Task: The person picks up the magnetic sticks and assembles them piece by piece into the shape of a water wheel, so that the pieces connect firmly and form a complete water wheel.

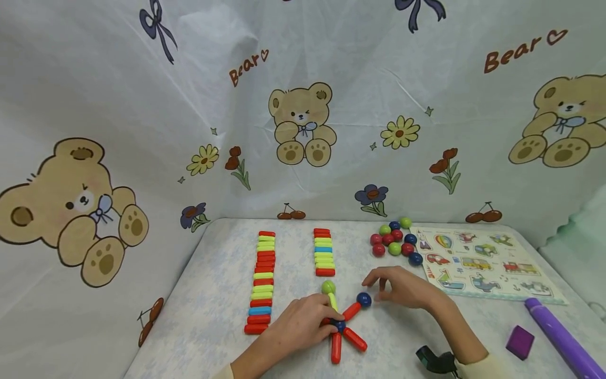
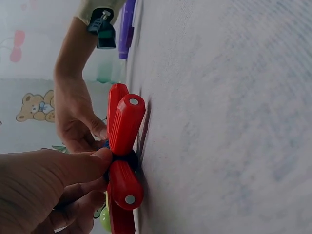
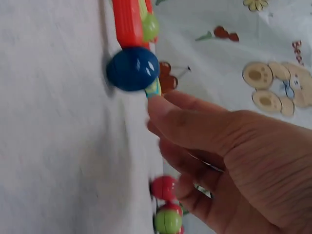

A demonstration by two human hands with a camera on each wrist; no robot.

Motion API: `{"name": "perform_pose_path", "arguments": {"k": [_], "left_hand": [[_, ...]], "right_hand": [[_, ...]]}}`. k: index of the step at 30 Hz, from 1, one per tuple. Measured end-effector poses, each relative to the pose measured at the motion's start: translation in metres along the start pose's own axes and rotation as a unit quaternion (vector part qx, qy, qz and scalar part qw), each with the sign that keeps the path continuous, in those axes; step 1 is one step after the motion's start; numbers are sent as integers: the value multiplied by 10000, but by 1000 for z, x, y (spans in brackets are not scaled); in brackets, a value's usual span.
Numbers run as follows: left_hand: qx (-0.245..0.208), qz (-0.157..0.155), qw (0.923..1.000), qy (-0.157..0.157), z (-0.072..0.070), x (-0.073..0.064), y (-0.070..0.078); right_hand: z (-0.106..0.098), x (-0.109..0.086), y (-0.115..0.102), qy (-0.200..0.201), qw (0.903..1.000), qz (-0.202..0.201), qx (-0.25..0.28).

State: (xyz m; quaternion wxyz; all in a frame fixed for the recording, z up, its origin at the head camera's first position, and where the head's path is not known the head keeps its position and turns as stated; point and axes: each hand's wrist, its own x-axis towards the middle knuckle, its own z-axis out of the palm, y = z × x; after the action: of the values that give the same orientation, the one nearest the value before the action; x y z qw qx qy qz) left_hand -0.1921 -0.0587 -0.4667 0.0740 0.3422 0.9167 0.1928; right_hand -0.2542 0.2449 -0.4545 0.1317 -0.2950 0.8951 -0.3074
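Smooth, glossy plastic blue ball [image 3: 132, 69]

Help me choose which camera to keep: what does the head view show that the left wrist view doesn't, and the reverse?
Only the head view shows the long row of rods, the shorter row of rods, the cluster of loose balls and the picture board.

Only the left wrist view clearly shows pale round spots on the ends of two red rods.

Both show the left hand pinching the rod-and-ball piece, the right hand near it, and the purple tube.
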Motion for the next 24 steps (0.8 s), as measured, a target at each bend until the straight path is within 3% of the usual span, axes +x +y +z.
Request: {"name": "perform_pose_path", "arguments": {"k": [3,6,10,14,18,24], "left_hand": [[-27,27,10000,62,0,0,-1],[-93,63,9999,102,1,-1,-1],[-194,43,9997,115,1,-1,-1],[-221,21,9996,146,3,0,-1],[-220,27,9995,218,4,0,-1],[-187,-33,9992,340,6,1,0]], "right_hand": [[-12,-7,12,944,9930,413,-580],[-22,-15,28,1748,9741,963,-1067],[-27,-22,48,2163,9568,1406,-1338],[-25,-24,62,2102,9530,1680,-1394],[-24,-23,70,1776,9535,2085,-1254],[-28,-20,67,1341,9628,2169,-894]]}}
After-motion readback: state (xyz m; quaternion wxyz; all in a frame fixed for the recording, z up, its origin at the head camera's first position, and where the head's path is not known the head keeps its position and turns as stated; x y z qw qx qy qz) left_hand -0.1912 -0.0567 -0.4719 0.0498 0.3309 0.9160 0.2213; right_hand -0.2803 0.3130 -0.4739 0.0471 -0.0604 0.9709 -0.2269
